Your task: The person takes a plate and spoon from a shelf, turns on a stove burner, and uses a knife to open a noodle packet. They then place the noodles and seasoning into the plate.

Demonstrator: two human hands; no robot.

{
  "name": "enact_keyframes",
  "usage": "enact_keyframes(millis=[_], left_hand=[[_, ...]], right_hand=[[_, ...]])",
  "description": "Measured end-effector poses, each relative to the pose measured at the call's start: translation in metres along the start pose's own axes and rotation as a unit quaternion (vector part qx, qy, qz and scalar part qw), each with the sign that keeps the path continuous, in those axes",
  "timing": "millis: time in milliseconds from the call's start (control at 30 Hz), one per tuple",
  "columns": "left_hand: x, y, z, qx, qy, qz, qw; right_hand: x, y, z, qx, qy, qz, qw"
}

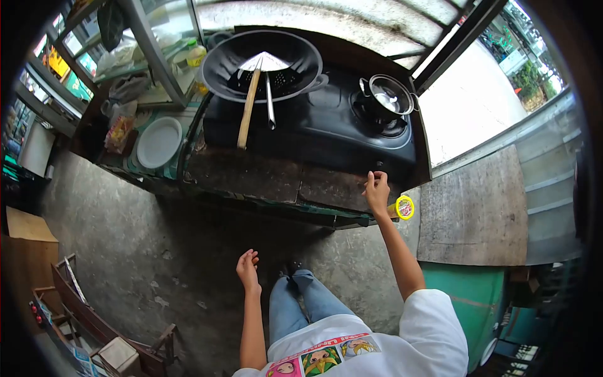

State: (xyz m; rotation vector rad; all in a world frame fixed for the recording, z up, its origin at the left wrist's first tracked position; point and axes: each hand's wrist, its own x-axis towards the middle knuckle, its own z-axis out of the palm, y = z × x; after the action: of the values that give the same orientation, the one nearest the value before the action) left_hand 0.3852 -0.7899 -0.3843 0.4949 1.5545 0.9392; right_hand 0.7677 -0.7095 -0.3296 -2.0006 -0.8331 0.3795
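My right hand is raised at the front edge of a black two-burner stove, just below a small control knob. Its fingers are bent and a little apart, and nothing shows in them; a gap seems to separate them from the knob. Low at my side, my left hand hangs with loosely curled fingers, holding nothing visible. A large black wok sits on the left burner. Across it lie a wooden-handled spatula and a metal-handled perforated skimmer. A lidded pot stands on the right burner.
A yellow-lidded container is right beside my right forearm. Left of the stove are a white plate, a plastic bag of food and a glass display case. A wooden bench stands behind on the left.
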Motion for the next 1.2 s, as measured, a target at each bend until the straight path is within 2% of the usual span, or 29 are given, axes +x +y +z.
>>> enact_keyframes(millis=[100,200,400,467,567,800,867,933,1000,1200], left_hand=[[-0.011,-0.020,-0.016,-0.080,0.048,-0.019,0.995],[-0.016,-0.054,-0.029,-0.113,0.081,-0.036,0.990],[-0.039,-0.155,-0.049,-0.127,0.112,-0.126,0.977],[-0.051,-0.187,-0.052,-0.114,0.146,-0.207,0.961],[-0.065,-0.227,-0.053,-0.119,0.175,-0.249,0.945],[-0.064,-0.246,-0.046,-0.127,0.189,-0.258,0.939],[-0.062,-0.247,-0.044,-0.127,0.175,-0.242,0.946],[-0.061,-0.246,-0.042,-0.126,0.168,-0.242,0.947],[-0.060,-0.243,-0.042,-0.124,0.158,-0.242,0.949],[-0.057,-0.242,-0.040,-0.118,0.166,-0.233,0.951]], right_hand=[[-0.016,0.007,-0.001,-0.032,-0.029,0.001,0.999],[-0.008,0.023,0.003,-0.042,-0.008,-0.052,0.998],[0.005,0.034,0.011,-0.096,0.008,-0.069,0.993],[0.012,0.044,0.012,-0.087,0.010,-0.054,0.995],[0.009,0.050,0.016,-0.111,0.001,-0.048,0.993],[0.023,0.056,0.008,-0.184,0.033,-0.080,0.979],[0.027,0.056,0.007,-0.302,0.050,-0.163,0.938],[0.032,0.053,0.008,-0.333,0.074,-0.161,0.926],[0.039,0.050,0.005,-0.403,0.087,-0.291,0.863],[0.035,0.030,0.007,-0.466,0.041,-0.304,0.830]])
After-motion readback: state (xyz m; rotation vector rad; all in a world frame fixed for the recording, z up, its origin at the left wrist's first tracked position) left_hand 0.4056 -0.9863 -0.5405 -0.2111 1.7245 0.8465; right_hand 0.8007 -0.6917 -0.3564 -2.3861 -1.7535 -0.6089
